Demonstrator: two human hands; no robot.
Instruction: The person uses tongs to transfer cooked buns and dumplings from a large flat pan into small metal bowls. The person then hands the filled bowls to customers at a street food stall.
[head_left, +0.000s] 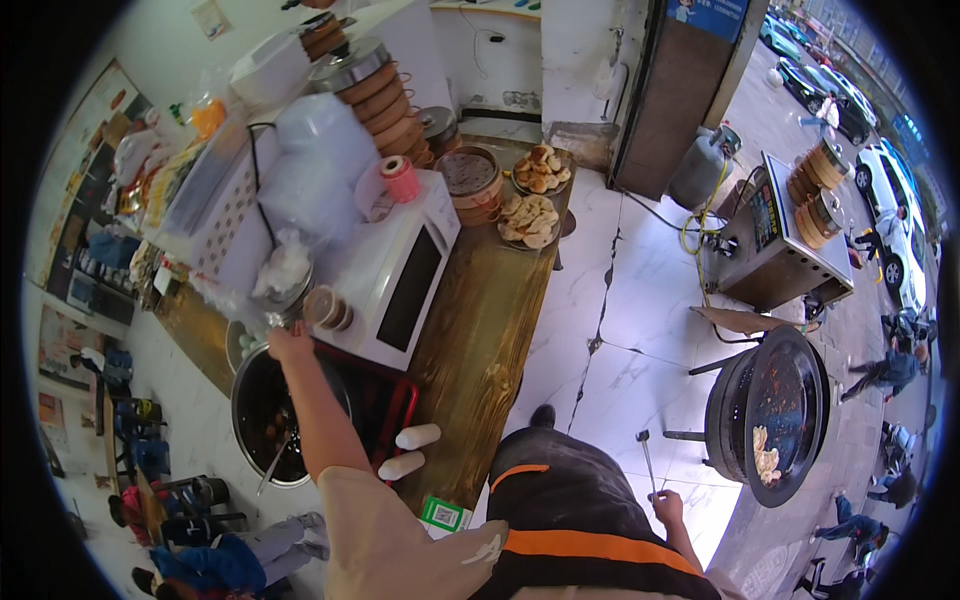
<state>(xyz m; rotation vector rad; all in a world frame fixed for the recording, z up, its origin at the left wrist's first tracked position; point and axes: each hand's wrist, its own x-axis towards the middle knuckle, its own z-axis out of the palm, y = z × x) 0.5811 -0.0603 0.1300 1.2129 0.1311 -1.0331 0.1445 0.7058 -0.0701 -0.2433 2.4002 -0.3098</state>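
My left hand (291, 341) reaches over the rim of a large dark pot (244, 420), beside clear plastic bags (281, 266) and a lidded plastic cup (327, 307); its fingertips are too small to tell whether they grip a bag. The pot holds dark liquid with pieces in it, and a metal ladle (274, 465) leans inside. Low at my right side, my right hand (667, 506) holds a thin long-handled utensil (647, 457) with a small dark head, above the tiled floor. Farther right stands a big round black pan (784, 405) with pale dough pieces (765, 455) near its edge.
The wooden counter (480, 315) carries a white microwave oven (405, 277), bamboo steamers (469, 184), plates of buns (538, 171) and flatbreads (528, 220), and two white bottles (409, 450). Outside stand a steel steamer cart (787, 240) and a gas cylinder (697, 169) with a yellow hose. People sit lower left.
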